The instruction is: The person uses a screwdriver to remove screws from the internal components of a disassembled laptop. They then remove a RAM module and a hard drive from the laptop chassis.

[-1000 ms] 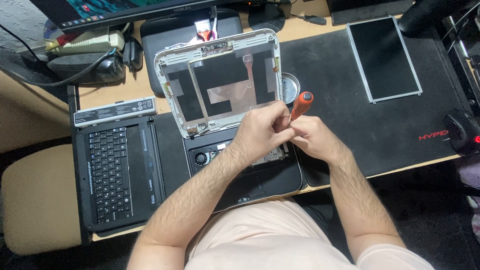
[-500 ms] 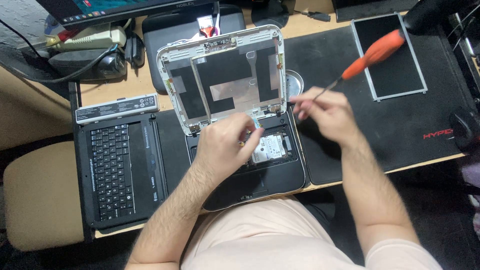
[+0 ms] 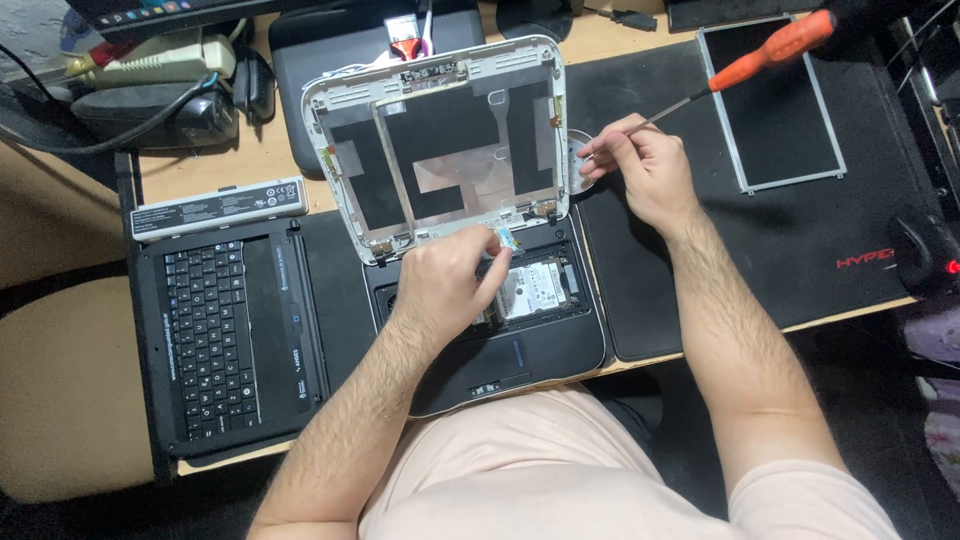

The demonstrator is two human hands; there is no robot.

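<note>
A wooden desk sits under everything, and a big black mat covers its right part. In the middle of the desk lies a small opened laptop with its insides showing. Every place here is told from that laptop.

The laptop's white lid frame stands open at the far side of it, with black and silver patches inside. A silver hard drive sits in the open base, near the lid's hinge.

The left hand rests on the base, right beside the hard drive. Its fingers pinch narrow on something tiny at the bottom edge of the lid. I cannot tell what that tiny thing is.

The right hand is just to the right of the lid frame, above the mat. It holds a screwdriver with an orange handle. The fingers are tight on the thin metal shaft, and the handle points up and away to the right. The fingertips are close to a small round dish that peeks out beside the lid.

Farther right of the laptop, a flat dark screen panel lies on the mat. To the left of the laptop lies a black keyboard piece. A long grey battery lies just past the keyboard piece. A black mouse sits at the far right edge.
</note>
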